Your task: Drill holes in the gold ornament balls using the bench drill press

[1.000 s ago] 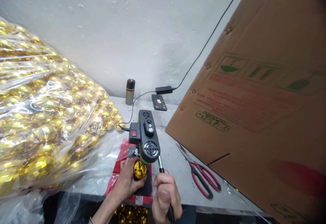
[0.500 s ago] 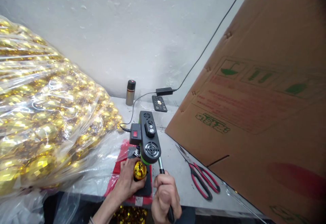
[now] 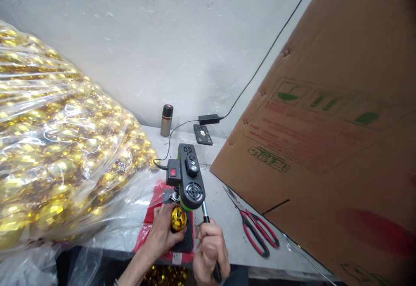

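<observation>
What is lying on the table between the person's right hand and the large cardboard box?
In the head view, red and black scissors lie on the table between the right hand and the cardboard box.

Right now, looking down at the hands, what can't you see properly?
In the head view:
Held ball, underside: hidden by its top and the left hand.
Handle, middle: covered by the right hand.
Bag, left part: cut off by the left edge.
Box, inside: hidden by its wall.
Red print on it: too blurred to read.
</observation>
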The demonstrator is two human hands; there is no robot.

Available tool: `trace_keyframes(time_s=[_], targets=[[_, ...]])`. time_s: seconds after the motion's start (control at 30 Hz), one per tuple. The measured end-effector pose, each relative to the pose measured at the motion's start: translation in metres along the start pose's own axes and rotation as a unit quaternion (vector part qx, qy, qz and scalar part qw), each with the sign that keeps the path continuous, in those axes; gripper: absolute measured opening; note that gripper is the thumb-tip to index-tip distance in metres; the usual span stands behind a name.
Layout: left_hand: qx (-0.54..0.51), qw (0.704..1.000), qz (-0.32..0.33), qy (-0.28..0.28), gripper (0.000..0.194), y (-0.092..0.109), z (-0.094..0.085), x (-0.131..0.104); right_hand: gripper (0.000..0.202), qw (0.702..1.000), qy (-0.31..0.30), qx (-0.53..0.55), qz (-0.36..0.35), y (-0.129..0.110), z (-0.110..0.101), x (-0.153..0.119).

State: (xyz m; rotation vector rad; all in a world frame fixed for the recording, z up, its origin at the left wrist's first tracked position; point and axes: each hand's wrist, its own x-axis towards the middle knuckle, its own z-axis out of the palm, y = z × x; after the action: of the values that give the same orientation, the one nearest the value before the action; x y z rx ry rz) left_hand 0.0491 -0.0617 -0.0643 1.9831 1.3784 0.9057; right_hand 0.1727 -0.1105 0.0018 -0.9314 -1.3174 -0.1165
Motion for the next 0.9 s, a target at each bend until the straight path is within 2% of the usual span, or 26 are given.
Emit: trace_keyframes(time_s=[0.4, 0.53, 0.6, 0.67, 0.73, 0.8, 0.9], targets=[[-0.016, 1.000, -0.004, 0.005, 0.048, -0.001, 0.003, -0.002, 0.040, 0.999, 0.017, -0.026, -0.013, 0.009, 0.007, -0.021], [-0.018, 1.000, -0.001, 0.007, 0.048, -0.001, 0.006, -0.001, 0.041, 0.998, -0.018, -0.038, -0.049, 0.016, 0.001, -0.022], [-0.019, 1.000, -0.005, 0.011, 0.049, 0.000, 0.005, 0.000, 0.039, 0.996, -0.039, -0.046, -0.067, 0.014, -0.003, -0.015], [-0.022, 1.000, -0.012, 0.009, 0.050, 0.002, 0.003, 0.001, 0.039, 0.997, -0.028, -0.046, -0.057, 0.005, -0.006, 0.000], [-0.026, 0.999, -0.018, 0.003, 0.052, 0.004, 0.001, 0.000, 0.039, 0.999, 0.007, -0.025, -0.028, -0.008, -0.006, 0.022], [-0.031, 0.999, -0.022, -0.003, 0.055, 0.002, -0.002, -0.005, 0.037, 1.000, -0.014, 0.009, 0.008, -0.025, -0.005, 0.047], [-0.036, 0.999, -0.004, -0.014, 0.061, -0.011, -0.006, -0.021, 0.036, 0.997, 0.005, 0.011, 0.077, -0.047, 0.000, 0.071]])
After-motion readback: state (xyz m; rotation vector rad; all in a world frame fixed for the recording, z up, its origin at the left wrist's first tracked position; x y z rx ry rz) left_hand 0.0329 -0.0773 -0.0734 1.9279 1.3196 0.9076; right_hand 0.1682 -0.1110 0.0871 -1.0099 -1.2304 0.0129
